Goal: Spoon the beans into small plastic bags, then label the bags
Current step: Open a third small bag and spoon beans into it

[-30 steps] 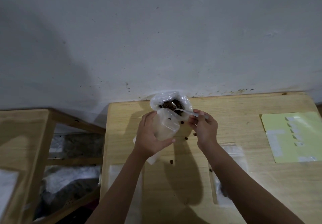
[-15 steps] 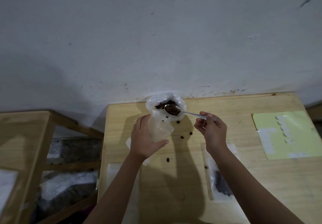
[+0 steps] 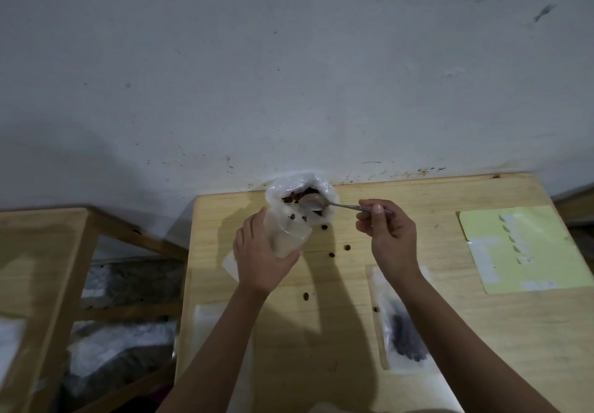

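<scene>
At the table's near edge a filled bag (image 3: pixel 405 332) lies flat; beyond it the left hand (image 3: pixel 262 252) grips a small plastic bag (image 3: pixel 289 236) upright while the right hand (image 3: pixel 390 236) pinches a spoon (image 3: pixel 313 202), apparently empty. Its bowl hangs over the beans (image 3: pixel 294 195) in the large bag (image 3: pixel 300 192) by the wall, so another scoop seems next, carried level past the spilled beans (image 3: pixel 347 247).

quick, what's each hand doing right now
Left hand: holds the small plastic bag.
Right hand: pinches the spoon handle.
</scene>
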`<state>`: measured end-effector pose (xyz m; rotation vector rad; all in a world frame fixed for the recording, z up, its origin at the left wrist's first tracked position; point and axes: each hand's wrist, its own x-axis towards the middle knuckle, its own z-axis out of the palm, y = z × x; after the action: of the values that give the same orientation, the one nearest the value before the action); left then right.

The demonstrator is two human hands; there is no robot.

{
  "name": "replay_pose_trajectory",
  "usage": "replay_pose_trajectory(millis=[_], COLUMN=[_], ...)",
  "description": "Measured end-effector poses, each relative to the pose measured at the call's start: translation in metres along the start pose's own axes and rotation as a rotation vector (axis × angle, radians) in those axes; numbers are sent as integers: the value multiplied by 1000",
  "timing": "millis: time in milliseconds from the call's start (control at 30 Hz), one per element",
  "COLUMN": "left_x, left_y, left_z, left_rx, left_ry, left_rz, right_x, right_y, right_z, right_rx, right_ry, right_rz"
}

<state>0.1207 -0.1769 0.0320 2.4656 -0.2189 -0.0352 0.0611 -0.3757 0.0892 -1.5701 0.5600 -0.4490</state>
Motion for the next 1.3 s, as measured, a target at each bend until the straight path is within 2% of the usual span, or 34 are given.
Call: replay_pose_trajectory(millis=[333, 633, 833, 1300], left_x=[8, 19, 22, 14], left_y=[-10, -10, -13, -11], left_z=[0, 3, 4, -1], left_rx=[-107, -267, -283, -222], left_ry=[-152, -231, -214, -174], left_rz=[17, 55, 90, 52], right_x=[13, 25, 31, 25], right_y=[41, 55, 46, 23], right_z=[25, 54, 58, 26], right_rx=[-227, -49, 142, 158], right_ry=[-6, 107, 197, 243], right_rz=[9, 429, 613, 540])
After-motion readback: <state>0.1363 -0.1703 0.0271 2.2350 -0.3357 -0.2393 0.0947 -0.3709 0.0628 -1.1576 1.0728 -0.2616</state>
